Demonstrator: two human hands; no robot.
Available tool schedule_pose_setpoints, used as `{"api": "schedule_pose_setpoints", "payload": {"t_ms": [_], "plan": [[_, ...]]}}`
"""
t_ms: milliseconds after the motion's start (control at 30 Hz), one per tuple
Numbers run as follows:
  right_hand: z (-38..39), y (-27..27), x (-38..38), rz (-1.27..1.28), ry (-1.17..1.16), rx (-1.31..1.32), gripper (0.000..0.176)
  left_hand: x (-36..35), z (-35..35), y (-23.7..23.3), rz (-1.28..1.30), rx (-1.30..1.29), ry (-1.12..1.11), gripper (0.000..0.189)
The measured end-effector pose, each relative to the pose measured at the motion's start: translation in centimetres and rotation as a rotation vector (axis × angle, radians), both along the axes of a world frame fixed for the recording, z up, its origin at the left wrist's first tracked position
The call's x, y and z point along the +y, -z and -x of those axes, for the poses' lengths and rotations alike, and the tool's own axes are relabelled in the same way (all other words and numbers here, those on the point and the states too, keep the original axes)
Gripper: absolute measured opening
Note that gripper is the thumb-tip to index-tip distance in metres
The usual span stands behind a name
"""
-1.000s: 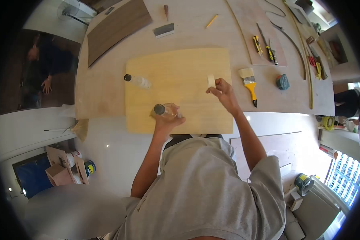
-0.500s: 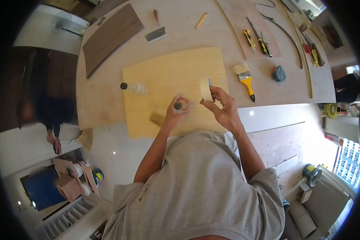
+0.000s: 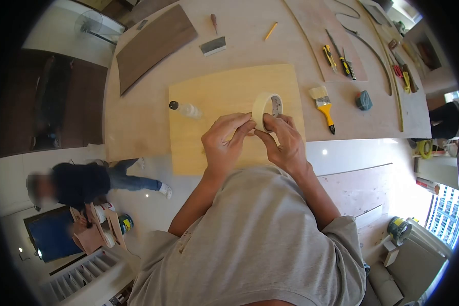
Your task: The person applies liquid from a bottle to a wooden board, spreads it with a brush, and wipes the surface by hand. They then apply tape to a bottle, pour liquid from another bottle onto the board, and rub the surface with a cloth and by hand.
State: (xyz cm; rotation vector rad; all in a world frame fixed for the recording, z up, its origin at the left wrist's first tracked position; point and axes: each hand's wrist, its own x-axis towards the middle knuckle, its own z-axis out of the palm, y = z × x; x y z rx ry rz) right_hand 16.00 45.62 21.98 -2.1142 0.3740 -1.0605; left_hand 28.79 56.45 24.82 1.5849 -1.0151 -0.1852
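Observation:
A roll of cream masking tape is held upright above a pale yellow wood sheet. My right hand grips its near side, with fingers inside the ring and the thumb at its lower edge. My left hand is closed, thumb and fingertips pinching at the roll's left edge. Left of the hands, a clear bottle with a black cap rests on the sheet. The second capped bottle is not visible around my hands.
Across the workbench lie a paintbrush, a dark blue-grey lump, a utility knife, a scraper, a screwdriver, a pencil and a dark brown sheet. Another person is at the left.
My left hand has let go of a capped bottle and come to the tape roll. The roll has turned, showing its open ring. The other person has moved toward the boxes at lower left.

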Motion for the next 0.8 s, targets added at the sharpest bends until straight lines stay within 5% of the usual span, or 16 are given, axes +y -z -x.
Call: {"api": "schedule_pose_setpoints", "payload": {"t_ms": [233,433,633,733,800], "plan": [[1.2,0.3,0.6,0.03,0.049,0.057,0.04,-0.1,0.9,-1.0,-0.101,0.151,0.035,0.011],[2.0,1.2,2.6,-0.479,0.167,0.099,0.044,-0.4,1.2,3.1,-0.074,0.219,0.112,0.007],[2.2,2.7,1.7,-0.695,0.125,0.243,0.035,0.4,2.3,5.0,-0.153,0.121,0.15,0.012],[4.4,5.5,1.6,-0.732,-0.037,0.188,0.023,1.4,1.3,4.3,-0.146,-0.088,0.299,0.038],[6.3,6.8,2.0,-0.902,0.067,0.122,0.019,3.5,1.1,5.1,-0.099,0.157,0.16,0.062]]}}
